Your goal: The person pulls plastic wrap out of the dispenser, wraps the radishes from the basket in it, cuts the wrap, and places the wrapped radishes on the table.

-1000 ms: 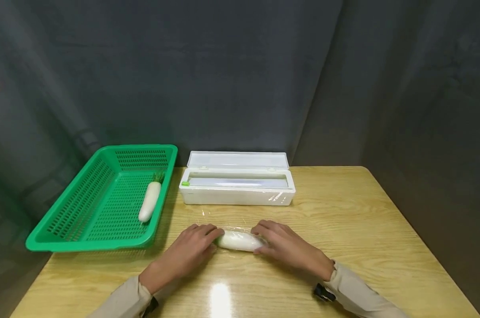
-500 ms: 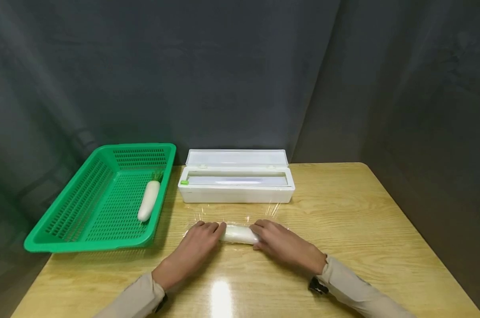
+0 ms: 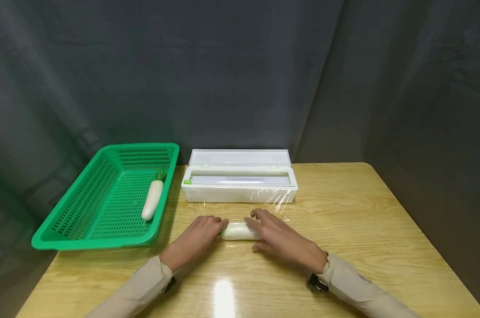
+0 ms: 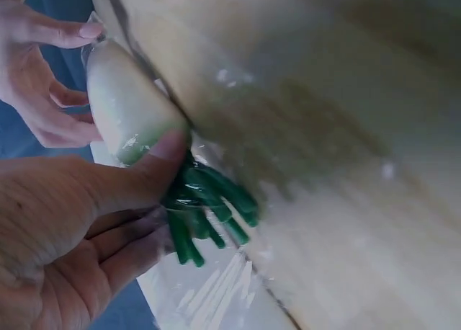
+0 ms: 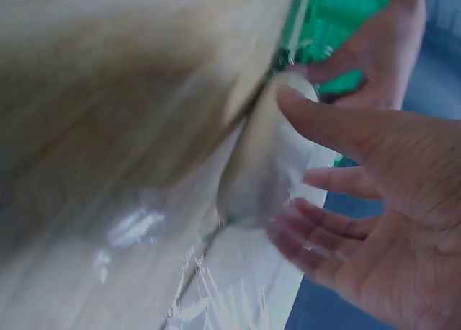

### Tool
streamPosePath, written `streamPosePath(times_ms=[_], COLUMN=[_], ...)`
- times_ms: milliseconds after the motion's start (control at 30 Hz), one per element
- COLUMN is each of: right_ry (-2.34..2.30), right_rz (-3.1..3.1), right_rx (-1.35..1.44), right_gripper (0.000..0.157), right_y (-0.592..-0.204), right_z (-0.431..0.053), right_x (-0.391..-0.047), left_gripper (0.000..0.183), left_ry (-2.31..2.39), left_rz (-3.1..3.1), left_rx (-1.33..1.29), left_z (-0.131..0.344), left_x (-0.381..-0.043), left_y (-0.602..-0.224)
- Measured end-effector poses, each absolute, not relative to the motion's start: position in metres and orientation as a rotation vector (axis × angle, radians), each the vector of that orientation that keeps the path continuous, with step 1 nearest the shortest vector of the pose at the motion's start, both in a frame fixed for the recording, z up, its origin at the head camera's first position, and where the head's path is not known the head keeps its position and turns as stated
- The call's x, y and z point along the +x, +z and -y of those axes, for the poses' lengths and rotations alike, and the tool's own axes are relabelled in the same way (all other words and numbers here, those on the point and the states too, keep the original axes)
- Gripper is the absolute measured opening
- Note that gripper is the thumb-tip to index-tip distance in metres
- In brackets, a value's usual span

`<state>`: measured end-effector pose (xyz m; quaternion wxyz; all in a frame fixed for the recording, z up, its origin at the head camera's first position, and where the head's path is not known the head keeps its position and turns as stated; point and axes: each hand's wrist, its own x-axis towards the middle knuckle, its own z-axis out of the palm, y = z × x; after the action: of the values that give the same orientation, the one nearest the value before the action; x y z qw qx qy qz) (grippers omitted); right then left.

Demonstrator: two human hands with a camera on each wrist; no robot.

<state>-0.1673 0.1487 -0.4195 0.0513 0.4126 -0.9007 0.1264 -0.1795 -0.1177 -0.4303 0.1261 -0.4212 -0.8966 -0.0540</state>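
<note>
A white radish (image 3: 238, 231) lies crosswise on the table in clear plastic film (image 3: 278, 204), which shows as shiny creases beyond it. My left hand (image 3: 195, 238) grips its leafy end. In the left wrist view the thumb presses beside the cut green stems (image 4: 209, 200), with fingers curled on the other side. At the tapered end is my right hand (image 3: 281, 240), its fingers loosely spread. The right wrist view has that thumb over the radish (image 5: 263, 161) and the fingertips close to its far side, at the film.
Behind the hands stands a white film box (image 3: 240, 194), its lid (image 3: 240, 157) raised. To the left, a green basket (image 3: 93, 243) holds another radish (image 3: 153, 199) with a leafy top. Dark curtains (image 3: 240, 79) enclose the wooden table (image 3: 343, 212) behind and at the sides.
The wrapped radish and both hands have shifted slightly away from me. My right hand's fingers have spread and lifted from their closer hold on the tapered end.
</note>
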Motion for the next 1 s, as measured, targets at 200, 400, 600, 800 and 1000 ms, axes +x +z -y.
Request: streamPosePath(times_ms=[200, 400, 600, 800, 1000], right_ry=[0.431, 0.46, 0.476, 0.468, 0.473], right_rz=[2.628, 2.679, 2.76, 2.734, 2.701], right_rx=[1.259, 1.261, 1.273, 1.314, 1.329], right_gripper=[0.04, 0.031, 0.023, 0.036, 0.053], right_y=[-0.426, -0.428, -0.424, -0.419, -0.422], right_z=[-0.142, -0.142, -0.142, -0.146, -0.151], right_x=[-0.172, -0.179, -0.183, -0.187, -0.184], left_gripper=[0.025, 0.03, 0.039, 0.037, 0.04], left_ry=[-0.131, -0.253, -0.227, -0.522, -0.564], left_rz=[2.595, 2.684, 2.54, 2.665, 2.681], left_rx=[-1.283, -1.257, -1.246, -1.16, -1.162], left_z=[0.117, 0.119, 0.111, 0.107, 0.108], left_x=[-0.187, -0.191, -0.18, -0.183, -0.184], left_y=[-0.425, -0.419, -0.416, -0.421, -0.428])
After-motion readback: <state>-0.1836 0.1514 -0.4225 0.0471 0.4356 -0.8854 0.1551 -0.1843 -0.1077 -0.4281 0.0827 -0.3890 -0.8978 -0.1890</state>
